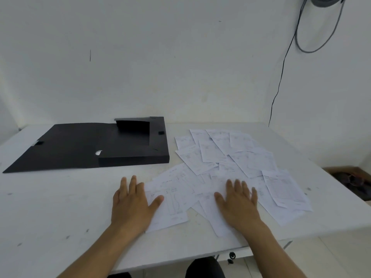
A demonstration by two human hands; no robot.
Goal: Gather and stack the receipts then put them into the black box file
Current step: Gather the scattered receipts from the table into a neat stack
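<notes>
- Person's at a white worktop [60, 207] with both hands down flat, palms on the surface.
- Left hand [132, 203] has its fingers straight and a bit spread, thumb out to the side. It sits on the left edge of the paper mess, thumb and palm on the nearest sheet, fingertips partly on bare worktop.
- Right hand [239, 201] is the same deal: fingers straight and loosely spread, pressing flat on top of the sheets, not gripping anything.
- The receipts [230, 167] are scattered loose on the right half of the worktop, overlapping each other at all angles, fanning from near the hands back toward the wall. Print's too faint to read.
- The black box file [128, 145] lies open on the left side toward the back, lid flap folded out flat to the left, tray part just beside the far receipts. Can't see any paper inside it.
- Black cable [281, 77] hangs down the white wall at the right.
</notes>
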